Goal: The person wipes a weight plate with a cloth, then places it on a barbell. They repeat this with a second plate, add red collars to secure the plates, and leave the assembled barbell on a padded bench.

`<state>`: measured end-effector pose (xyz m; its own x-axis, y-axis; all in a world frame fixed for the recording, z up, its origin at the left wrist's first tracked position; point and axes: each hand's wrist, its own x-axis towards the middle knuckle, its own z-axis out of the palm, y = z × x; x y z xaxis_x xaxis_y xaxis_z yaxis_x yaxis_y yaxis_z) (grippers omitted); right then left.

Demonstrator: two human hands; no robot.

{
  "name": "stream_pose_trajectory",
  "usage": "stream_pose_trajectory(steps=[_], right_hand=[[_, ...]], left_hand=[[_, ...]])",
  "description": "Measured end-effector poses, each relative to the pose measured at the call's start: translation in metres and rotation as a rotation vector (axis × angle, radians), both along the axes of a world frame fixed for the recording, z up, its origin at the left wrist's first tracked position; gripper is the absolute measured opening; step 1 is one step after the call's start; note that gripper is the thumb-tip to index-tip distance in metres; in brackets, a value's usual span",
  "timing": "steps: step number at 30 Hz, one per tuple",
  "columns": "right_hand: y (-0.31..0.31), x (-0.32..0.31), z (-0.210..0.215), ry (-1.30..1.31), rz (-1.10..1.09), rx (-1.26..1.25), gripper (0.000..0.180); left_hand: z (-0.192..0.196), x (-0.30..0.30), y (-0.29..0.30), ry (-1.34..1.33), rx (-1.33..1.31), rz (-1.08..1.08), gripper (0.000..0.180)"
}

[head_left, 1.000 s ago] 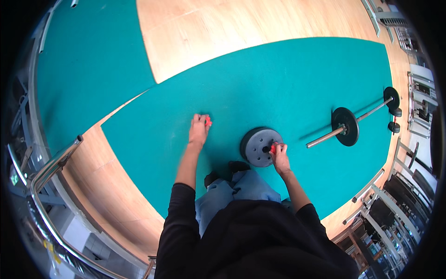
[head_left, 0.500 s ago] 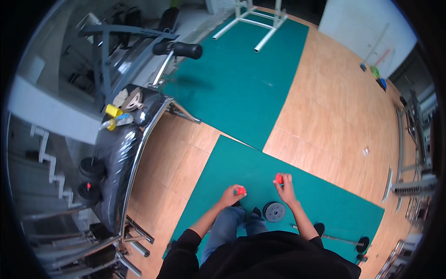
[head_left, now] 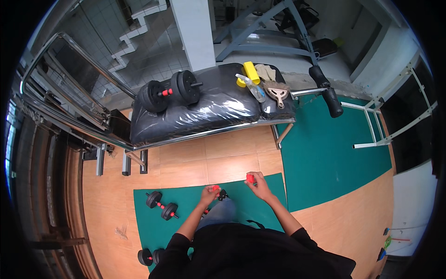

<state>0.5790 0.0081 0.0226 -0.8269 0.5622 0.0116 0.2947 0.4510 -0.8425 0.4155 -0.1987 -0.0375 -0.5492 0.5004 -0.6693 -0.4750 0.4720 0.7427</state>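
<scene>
My left hand (head_left: 208, 194) is closed on a small red dumbbell collar (head_left: 215, 188), held low in front of me above the green mat. To its right, my right hand (head_left: 261, 187) pinches a second red collar (head_left: 251, 178) between thumb and fingers. Ahead, on the black padded bench (head_left: 218, 107), lies a dumbbell (head_left: 186, 87) with black plates and a red centre; its bare bar end shows on the right. Both hands are apart from the bench. A dumbbell (head_left: 160, 205) with red collars rests on the mat, left of my left hand.
Another dumbbell (head_left: 145, 257) sits at the mat's (head_left: 274, 209) near left. On the bench's right half are a yellow object (head_left: 251, 72), a spray bottle (head_left: 256, 90), a cloth (head_left: 265, 72) and a brush (head_left: 278, 94). A white metal frame (head_left: 371, 125) stands right.
My view has swung left, so the bench and its dumbbell now lie straight ahead. Both hands still hold the red collars.
</scene>
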Motion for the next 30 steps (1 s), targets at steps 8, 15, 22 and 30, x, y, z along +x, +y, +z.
stream_pose_trajectory(steps=[8, 15, 22, 30], right_hand=[[0.014, -0.166, 0.028, -0.075, 0.294, -0.328, 0.044], [0.094, -0.234, -0.023, -0.165, 0.082, -0.671, 0.054], [0.202, -0.318, -0.044, -0.135, -0.102, -0.470, 0.057], [0.245, -0.365, -0.048, -0.030, -0.141, -0.081, 0.058]], left_hand=[[0.047, -0.102, 0.033, 0.049, 0.056, 0.272, 0.042], [0.045, -0.152, 0.098, 0.088, 0.122, 0.167, 0.051], [0.038, -0.262, 0.253, 0.674, 0.177, -0.160, 0.050], [0.080, -0.355, 0.388, 0.854, -0.084, -0.407, 0.043]])
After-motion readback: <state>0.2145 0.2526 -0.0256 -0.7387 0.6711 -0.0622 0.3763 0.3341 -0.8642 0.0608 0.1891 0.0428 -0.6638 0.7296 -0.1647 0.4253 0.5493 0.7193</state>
